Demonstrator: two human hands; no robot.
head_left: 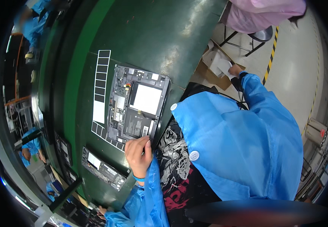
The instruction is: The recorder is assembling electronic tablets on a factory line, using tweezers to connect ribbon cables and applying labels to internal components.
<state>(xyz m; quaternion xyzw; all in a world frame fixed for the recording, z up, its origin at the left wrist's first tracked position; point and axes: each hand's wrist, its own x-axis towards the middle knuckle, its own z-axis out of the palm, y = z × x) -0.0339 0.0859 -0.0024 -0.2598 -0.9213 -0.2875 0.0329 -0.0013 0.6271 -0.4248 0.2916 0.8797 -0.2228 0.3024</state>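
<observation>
I am watching my left hand [138,152] resting at the near corner of the opened tablet [137,104], which is lying face down on the green tabletop [152,34] with its back cover off. The fingers [146,145] are curling loosely together, narrow rather than spread, and their tips are touching the tablet's lower edge beside the dark battery [135,123]; they are not closing around anything. A white sheet [146,99] is covering the upper part of the tablet's inside.

My right hand [235,70] is reaching far out to the side, past the edge of the tabletop, into a cardboard box [209,70] on the floor. It is lying against white paper pieces [220,64] there, but it is too small and too far off for me to tell how far its fingers are opening or whether they are gripping a piece.

A strip of dark rectangular pads [101,81] is lying just left of the tablet, and a second opened device [101,168] is sitting near my left wrist, a little apart from it.
</observation>
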